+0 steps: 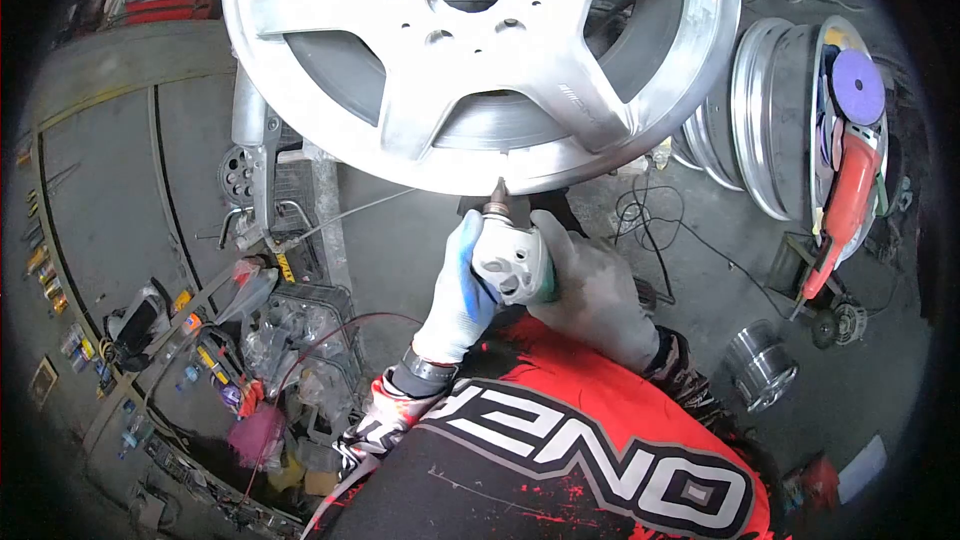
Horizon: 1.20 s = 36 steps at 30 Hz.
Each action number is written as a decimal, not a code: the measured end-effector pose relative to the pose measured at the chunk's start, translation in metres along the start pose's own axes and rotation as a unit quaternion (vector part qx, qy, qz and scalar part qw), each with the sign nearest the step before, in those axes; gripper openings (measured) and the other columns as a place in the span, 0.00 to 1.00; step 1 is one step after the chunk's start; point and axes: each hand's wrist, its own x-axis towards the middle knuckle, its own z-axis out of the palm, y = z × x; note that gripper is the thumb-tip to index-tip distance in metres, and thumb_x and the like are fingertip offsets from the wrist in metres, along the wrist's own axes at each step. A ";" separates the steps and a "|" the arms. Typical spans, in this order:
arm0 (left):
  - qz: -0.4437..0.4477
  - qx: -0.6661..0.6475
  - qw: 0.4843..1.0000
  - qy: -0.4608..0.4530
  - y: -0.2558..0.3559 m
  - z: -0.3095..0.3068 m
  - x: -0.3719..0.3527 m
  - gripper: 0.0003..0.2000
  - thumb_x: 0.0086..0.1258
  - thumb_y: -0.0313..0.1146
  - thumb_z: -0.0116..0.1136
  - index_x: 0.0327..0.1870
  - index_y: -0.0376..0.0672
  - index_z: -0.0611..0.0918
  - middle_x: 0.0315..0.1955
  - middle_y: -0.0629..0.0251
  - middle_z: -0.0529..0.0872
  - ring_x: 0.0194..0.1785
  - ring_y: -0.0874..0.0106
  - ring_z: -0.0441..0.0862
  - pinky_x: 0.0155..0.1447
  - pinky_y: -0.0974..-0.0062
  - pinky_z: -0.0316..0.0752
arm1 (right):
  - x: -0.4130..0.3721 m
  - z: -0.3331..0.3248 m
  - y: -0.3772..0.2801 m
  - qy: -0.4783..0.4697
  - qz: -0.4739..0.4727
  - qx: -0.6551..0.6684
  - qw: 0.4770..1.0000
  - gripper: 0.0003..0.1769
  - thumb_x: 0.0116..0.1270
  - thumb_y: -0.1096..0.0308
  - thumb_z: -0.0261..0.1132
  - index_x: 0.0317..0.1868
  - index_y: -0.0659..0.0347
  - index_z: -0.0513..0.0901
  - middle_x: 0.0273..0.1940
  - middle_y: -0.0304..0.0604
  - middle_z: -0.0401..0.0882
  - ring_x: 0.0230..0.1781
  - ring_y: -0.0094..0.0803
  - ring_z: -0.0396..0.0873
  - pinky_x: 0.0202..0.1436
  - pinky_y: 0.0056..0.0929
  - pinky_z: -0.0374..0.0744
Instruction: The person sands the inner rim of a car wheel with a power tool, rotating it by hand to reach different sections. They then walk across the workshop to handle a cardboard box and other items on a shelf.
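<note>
A silver alloy wheel (415,90) with broad spokes faces me at the top of the head view. Below its lower rim, a die grinder (514,258) points away from me, its narrow tip right at the rim's edge. My left hand (458,292), in a white and blue glove, is closed around the grinder's left side. On the other side my right hand (598,285), in a greyish glove, wraps the tool's body. The back end of the grinder faces me, and its handle is partly hidden by both gloves.
More wheel rims (770,120) stand at the right, with a red polisher (848,200) carrying a purple pad resting against them. Black cables (660,225) coil on the floor. A crate of plastic bags (310,330) and scattered bottles lie at the left. A clear container (762,365) sits lower right.
</note>
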 end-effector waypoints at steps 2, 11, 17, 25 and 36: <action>-0.014 -0.019 1.000 -0.010 -0.005 -0.012 0.006 0.22 0.81 0.55 0.53 0.56 0.45 0.83 0.45 0.64 0.89 0.50 0.69 0.88 0.59 0.67 0.80 | 0.000 -0.003 0.000 -0.014 0.006 -0.014 1.000 0.54 0.49 0.58 0.80 0.75 0.64 0.64 0.41 0.50 0.83 0.39 0.48 0.86 0.44 0.46 0.79; 0.015 -0.038 0.999 0.003 0.015 -0.022 -0.001 0.22 0.80 0.55 0.55 0.55 0.44 0.82 0.43 0.64 0.89 0.47 0.69 0.89 0.56 0.68 0.82 | 0.017 0.013 -0.009 -0.037 -0.005 -0.012 0.999 0.54 0.48 0.58 0.81 0.74 0.63 0.65 0.43 0.50 0.83 0.42 0.47 0.86 0.46 0.44 0.79; 0.027 -0.039 0.999 0.015 0.012 -0.018 -0.003 0.22 0.80 0.56 0.55 0.53 0.44 0.83 0.42 0.64 0.90 0.46 0.68 0.89 0.55 0.66 0.83 | 0.018 0.008 -0.010 -0.056 0.002 -0.005 0.998 0.54 0.48 0.59 0.81 0.75 0.62 0.64 0.43 0.50 0.83 0.43 0.48 0.86 0.48 0.43 0.80; 0.010 -0.071 0.997 -0.008 0.023 -0.021 -0.004 0.23 0.80 0.57 0.55 0.52 0.43 0.83 0.43 0.62 0.91 0.46 0.67 0.90 0.55 0.65 0.84 | 0.026 0.012 -0.016 -0.046 -0.008 -0.008 0.999 0.48 0.52 0.62 0.79 0.72 0.64 0.67 0.43 0.53 0.85 0.41 0.51 0.87 0.46 0.46 0.83; 0.027 -0.005 1.000 0.006 0.025 -0.022 -0.006 0.23 0.81 0.57 0.53 0.55 0.45 0.83 0.47 0.64 0.91 0.49 0.70 0.90 0.58 0.68 0.83 | 0.027 0.013 -0.015 -0.043 -0.008 0.004 0.999 0.47 0.53 0.60 0.78 0.72 0.64 0.69 0.45 0.54 0.86 0.41 0.52 0.87 0.47 0.47 0.84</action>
